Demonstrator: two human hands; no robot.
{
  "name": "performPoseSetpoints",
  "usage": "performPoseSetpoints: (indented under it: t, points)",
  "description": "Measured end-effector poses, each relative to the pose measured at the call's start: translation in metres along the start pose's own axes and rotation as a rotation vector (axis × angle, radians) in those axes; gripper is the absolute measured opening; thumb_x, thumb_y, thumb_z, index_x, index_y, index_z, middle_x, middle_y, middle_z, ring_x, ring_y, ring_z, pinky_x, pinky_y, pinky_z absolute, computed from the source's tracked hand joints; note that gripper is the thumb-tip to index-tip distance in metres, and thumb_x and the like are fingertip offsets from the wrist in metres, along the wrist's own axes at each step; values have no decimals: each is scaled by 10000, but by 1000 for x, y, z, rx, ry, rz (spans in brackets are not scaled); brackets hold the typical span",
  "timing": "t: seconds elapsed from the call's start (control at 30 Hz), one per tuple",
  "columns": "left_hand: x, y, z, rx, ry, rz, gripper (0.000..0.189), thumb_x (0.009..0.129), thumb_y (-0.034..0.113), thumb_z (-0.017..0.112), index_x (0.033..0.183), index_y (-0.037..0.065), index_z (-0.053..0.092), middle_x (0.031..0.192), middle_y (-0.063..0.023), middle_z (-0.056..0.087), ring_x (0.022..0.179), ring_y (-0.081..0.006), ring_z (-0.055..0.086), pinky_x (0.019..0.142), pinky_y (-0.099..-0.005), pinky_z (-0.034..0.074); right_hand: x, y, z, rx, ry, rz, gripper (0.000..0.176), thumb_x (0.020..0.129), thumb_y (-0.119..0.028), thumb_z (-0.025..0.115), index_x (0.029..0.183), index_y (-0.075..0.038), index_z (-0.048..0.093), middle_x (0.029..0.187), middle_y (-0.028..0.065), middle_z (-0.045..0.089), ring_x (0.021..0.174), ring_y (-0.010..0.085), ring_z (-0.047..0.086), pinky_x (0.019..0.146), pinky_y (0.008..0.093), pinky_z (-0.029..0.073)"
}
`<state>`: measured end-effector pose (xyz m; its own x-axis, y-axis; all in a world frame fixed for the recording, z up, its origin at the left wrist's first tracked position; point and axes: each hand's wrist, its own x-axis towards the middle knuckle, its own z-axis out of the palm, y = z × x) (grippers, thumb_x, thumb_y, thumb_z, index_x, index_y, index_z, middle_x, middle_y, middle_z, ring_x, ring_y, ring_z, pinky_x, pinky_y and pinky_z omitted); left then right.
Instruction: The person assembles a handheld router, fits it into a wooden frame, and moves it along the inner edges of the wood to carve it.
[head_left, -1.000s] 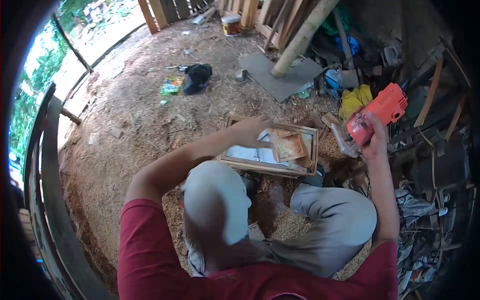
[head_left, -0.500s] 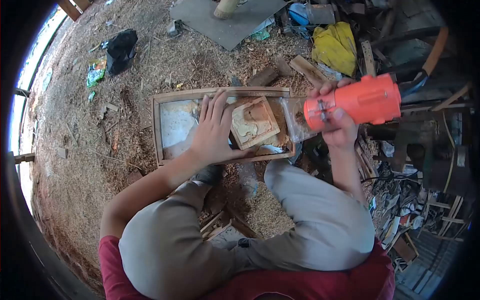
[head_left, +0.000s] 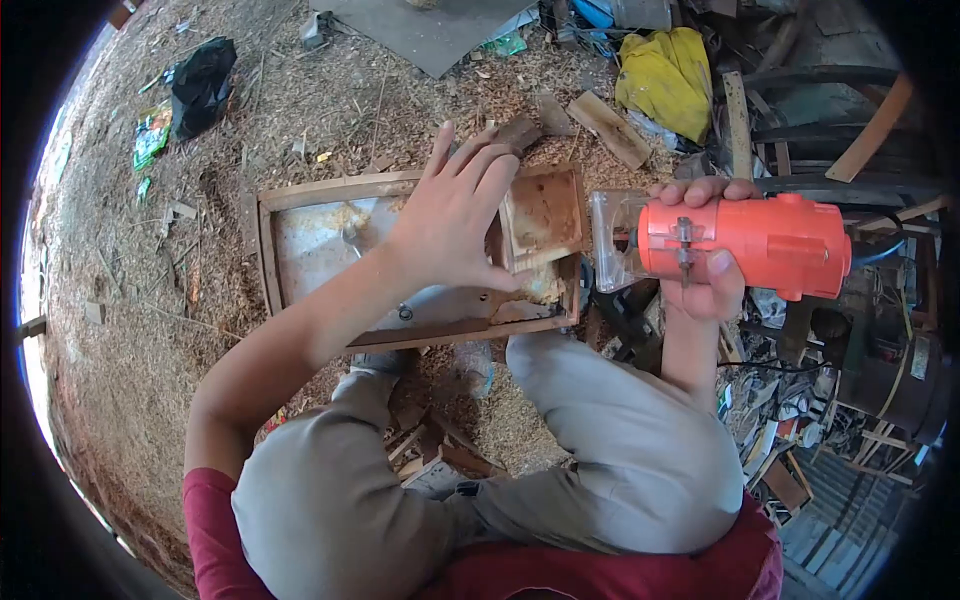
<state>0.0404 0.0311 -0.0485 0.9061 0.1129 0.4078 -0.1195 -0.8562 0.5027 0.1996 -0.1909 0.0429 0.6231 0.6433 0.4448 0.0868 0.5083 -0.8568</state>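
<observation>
An orange trim router (head_left: 745, 245) with a clear plastic base (head_left: 612, 240) lies on its side in the air, my right hand (head_left: 712, 280) wrapped round its body. The base faces left, just off the right end of a shallow wooden tray (head_left: 335, 192). Inside the tray's right end sits a square wooden piece (head_left: 545, 215) with a raised rim and a recessed middle. My left hand (head_left: 455, 215) is spread over the tray, fingers apart, at the left side of that piece and partly hiding it. Pale wood dust (head_left: 540, 285) lies around the piece.
Shavings cover the ground (head_left: 160, 330). Beyond the tray lie wood offcuts (head_left: 610, 130), a yellow cloth or bag (head_left: 665, 85) and a grey sheet (head_left: 415, 35). A black plastic bag (head_left: 200, 88) is at far left. Clutter and a cable (head_left: 780, 368) crowd the right side.
The square piece has shifted to the tray's upper right corner, and the pale dust in its recess is mostly gone. My right hand has moved the router right; my left hand followed the piece.
</observation>
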Motion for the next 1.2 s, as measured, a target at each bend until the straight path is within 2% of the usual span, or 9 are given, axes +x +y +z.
performPoseSetpoints:
  t: [0.07, 0.1, 0.2, 0.23, 0.33, 0.43, 0.73, 1.03, 1.2]
  points:
    - [12, -9, 9, -26, -17, 1, 1074, 588, 602, 858, 1367, -21, 461, 1366, -226, 546, 1340, -422, 510, 1251, -632, 231, 4, 4, -1, -2, -1, -27, 624, 801, -189, 755, 1330, -72, 446, 1149, 166, 599, 1102, 325, 617, 1058, 565, 490]
    - [17, -12, 6, -43, -26, 15, 1066, 577, 571, 871, 1367, -17, 462, 1313, -240, 587, 1232, -428, 591, 1172, -560, 398, 5, 5, -3, -11, 4, -26, 620, 804, -191, 751, 1330, -70, 445, 1153, 166, 601, 1105, 326, 618, 1061, 565, 489]
    - [33, -20, -10, -125, -278, -120, 1072, 572, 570, 871, 1371, -17, 462, 1266, -240, 617, 1141, -430, 636, 1023, -491, 518, 7, 10, -6, -29, 28, -32, 618, 812, -195, 740, 1338, -72, 441, 1160, 161, 603, 1113, 327, 617, 1066, 563, 492]
    - [26, -32, 2, -117, -125, -12, 1074, 576, 582, 860, 1377, -16, 465, 1200, -222, 638, 1081, -420, 659, 917, -460, 548, 9, 12, -7, -26, 32, -24, 618, 812, -192, 738, 1341, -73, 440, 1162, 158, 603, 1116, 327, 616, 1066, 562, 494]
    - [21, -39, 11, -155, 19, 103, 1082, 572, 595, 854, 1377, -17, 469, 1164, -219, 645, 1036, -417, 670, 929, -469, 547, 13, 15, -10, -14, 40, 26, 618, 810, -174, 732, 1346, -78, 441, 1165, 151, 603, 1123, 327, 613, 1067, 561, 500]
    - [21, -35, 7, -230, -5, -6, 1089, 581, 609, 849, 1373, -37, 473, 1175, -222, 648, 1024, -412, 680, 938, -465, 550, 17, 19, -1, -27, 88, -86, 639, 813, -153, 729, 1371, -84, 426, 1165, 152, 603, 1127, 328, 610, 1061, 564, 506]
    - [36, -19, -1, 19, -323, -267, 1222, 512, 721, 872, 1350, -79, 482, 957, -197, 701, 904, -398, 711, 881, -433, 576, 25, 46, 11, -62, 49, -75, 690, 816, -104, 732, 1413, -97, 386, 1191, 152, 576, 1118, 324, 627, 1007, 567, 546]
    - [26, -30, 18, 43, -112, -150, 1170, 477, 741, 888, 1263, -34, 498, 832, -194, 692, 819, -393, 717, 757, -449, 589, 34, 78, 20, -93, -37, -41, 584, 829, -77, 738, 1335, -42, 450, 1195, 182, 611, 1123, 307, 643, 1021, 500, 532]
    - [36, -24, 1, 9, -318, -288, 1176, 467, 749, 890, 1251, -40, 508, 823, -189, 693, 797, -393, 713, 773, -435, 588, 34, 86, 13, -123, -35, 5, 563, 828, -73, 723, 1322, -32, 456, 1174, 194, 623, 1107, 316, 652, 1006, 488, 536]
